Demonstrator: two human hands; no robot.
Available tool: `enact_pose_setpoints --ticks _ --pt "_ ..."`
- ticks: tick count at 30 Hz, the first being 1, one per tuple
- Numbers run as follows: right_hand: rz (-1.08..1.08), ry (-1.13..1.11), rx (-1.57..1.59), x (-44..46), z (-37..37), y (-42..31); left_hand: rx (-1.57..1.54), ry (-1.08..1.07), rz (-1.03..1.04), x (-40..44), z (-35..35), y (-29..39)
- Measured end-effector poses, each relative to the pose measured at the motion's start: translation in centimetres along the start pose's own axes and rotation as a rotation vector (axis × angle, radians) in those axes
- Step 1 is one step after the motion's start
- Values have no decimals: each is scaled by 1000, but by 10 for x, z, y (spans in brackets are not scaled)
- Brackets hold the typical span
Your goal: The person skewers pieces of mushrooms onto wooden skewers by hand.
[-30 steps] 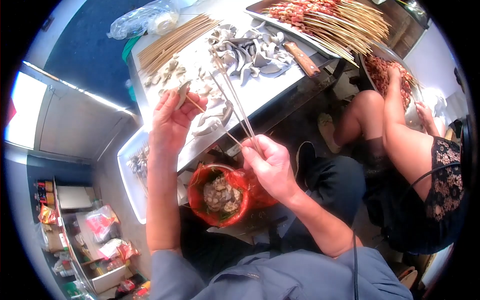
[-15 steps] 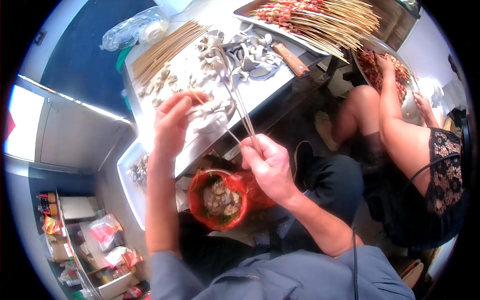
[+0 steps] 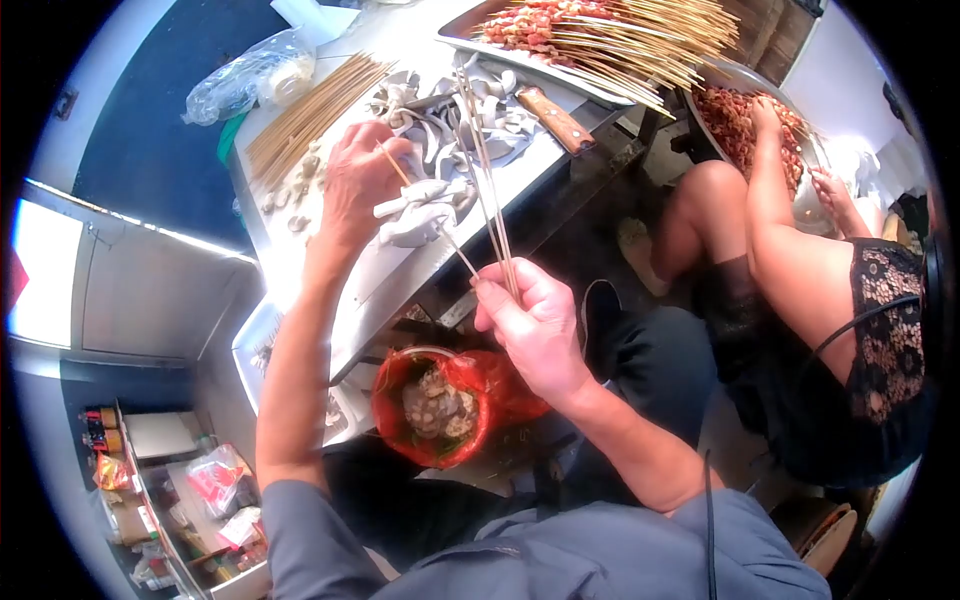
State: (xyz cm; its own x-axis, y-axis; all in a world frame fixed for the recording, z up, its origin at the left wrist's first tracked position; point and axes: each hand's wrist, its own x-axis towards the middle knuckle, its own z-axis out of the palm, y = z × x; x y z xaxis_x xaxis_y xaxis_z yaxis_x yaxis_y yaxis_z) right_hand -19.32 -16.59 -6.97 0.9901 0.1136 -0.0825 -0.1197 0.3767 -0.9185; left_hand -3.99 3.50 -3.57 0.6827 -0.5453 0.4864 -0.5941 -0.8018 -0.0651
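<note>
Over white table (image 3: 372,288): mushroom-laden skewer (image 3: 418,212); cluttered shelf (image 3: 160,435) leftward.

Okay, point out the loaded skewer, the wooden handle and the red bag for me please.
Loaded skewer (image 3: 420,222): head view, on the pale pieces threaded along it.
Wooden handle (image 3: 555,120): head view, on the middle of its grip.
Red bag (image 3: 484,385): head view, on its wall, right of the opening.

skewer (image 3: 459,252): slanted, upper tip bare | pale grey slices (image 3: 420,218): bunched mid-skewer | other skewers (image 3: 484,168): bare, beside it
</note>
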Motion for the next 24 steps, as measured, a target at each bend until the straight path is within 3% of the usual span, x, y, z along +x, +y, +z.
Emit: enact_pose_setpoints --ticks 2,4,6,8,10,12,15,20,24 --pt "15 -4 2 0 0 1 -157 203 -115 -11 5 -5" --pt "9 -6 -14 -1 0 1 -46 196 -118 -16 0 -4" --pt "1 -15 -34 -2 1 2 -216 128 -160 -22 2 -7" --pt "13 -27 -35 -3 1 4 -197 126 -149 -21 3 -5" --pt "10 -24 -32 -3 0 4 -88 257 -79 -14 2 2" --pt "8 -21 -29 -2 0 4 -123 171 -158 -9 0 4" --pt "-9 -12 -39 -1 0 3 -19 -17 126 -1 -3 0" --pt "3 -8 -10 -1 0 -1 -109 -66 118 -4 -3 -6" --pt "5 -6 -23 -1 0 0 -452 139 -352 -19 -13 -4"
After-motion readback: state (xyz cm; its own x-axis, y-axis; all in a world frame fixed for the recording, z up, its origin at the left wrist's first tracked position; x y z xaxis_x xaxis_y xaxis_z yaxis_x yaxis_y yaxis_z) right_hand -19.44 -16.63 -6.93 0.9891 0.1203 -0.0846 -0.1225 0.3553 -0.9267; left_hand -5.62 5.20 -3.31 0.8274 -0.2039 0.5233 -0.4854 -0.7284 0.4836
